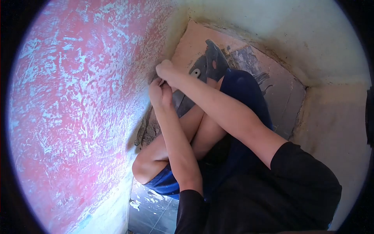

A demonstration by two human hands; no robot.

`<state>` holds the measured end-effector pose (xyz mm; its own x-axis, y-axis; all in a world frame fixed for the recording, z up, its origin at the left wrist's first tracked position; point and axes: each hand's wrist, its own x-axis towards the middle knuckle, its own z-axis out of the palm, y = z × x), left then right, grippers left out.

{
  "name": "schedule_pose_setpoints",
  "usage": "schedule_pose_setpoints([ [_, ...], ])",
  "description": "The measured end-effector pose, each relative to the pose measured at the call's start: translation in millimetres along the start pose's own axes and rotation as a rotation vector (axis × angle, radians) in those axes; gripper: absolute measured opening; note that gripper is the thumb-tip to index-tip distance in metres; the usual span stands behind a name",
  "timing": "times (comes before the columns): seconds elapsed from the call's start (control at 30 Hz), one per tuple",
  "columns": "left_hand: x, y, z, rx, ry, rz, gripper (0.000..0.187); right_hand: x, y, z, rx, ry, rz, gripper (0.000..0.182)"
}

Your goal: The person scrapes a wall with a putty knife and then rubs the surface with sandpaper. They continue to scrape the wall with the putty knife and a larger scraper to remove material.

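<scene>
My left hand is raised close to the pink, patchy wall, its fingers curled together near the wall's lower edge. Just above it, touching or nearly touching, my right hand is closed in a fist-like shape. Something small and dark shows between the two hands, too small to make out. My forearms reach up from the lower right over my crossed bare legs.
A dark sandal-like item and a small round light piece lie near my feet on the tiled floor. Loose debris sits along the wall's base. Pale walls meet in the corner, and paint flakes spot the floor.
</scene>
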<state>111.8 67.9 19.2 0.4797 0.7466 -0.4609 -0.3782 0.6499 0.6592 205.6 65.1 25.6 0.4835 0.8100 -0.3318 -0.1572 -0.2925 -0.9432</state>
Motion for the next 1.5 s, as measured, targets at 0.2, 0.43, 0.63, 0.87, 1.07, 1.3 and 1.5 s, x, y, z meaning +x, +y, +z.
schedule_pose_setpoints([
  [0.2, -31, 13, -8, -0.301, -0.137, 0.095, 0.036, -36, -12, 39, -0.158, 0.439, -0.354, 0.036],
  [0.43, 48, -28, 10, -0.079, 0.051, -0.002, 0.030, 60, -46, -18, 0.176, 0.248, 0.641, 0.029],
  [0.63, -63, 5, -15, 0.124, 0.130, 0.221, 0.035, -38, 14, 58, -0.106, 0.208, -0.237, 0.046],
  [0.87, 18, -15, -32, -0.105, 0.075, 0.013, 0.028, 4, 24, 8, 0.337, -0.126, 0.190, 0.042],
  [1.07, -37, -1, -13, -0.178, -0.063, 0.024, 0.034, -22, -13, -9, -0.124, 0.088, 0.056, 0.027],
  [1.3, -103, 49, -28, -0.020, 0.053, -0.201, 0.033, -78, -46, -76, -0.061, -0.607, -0.088, 0.025],
  [1.5, -106, 65, -47, 0.437, -0.064, 0.050, 0.033, -102, -55, -79, 0.182, -0.792, 0.133, 0.038],
])
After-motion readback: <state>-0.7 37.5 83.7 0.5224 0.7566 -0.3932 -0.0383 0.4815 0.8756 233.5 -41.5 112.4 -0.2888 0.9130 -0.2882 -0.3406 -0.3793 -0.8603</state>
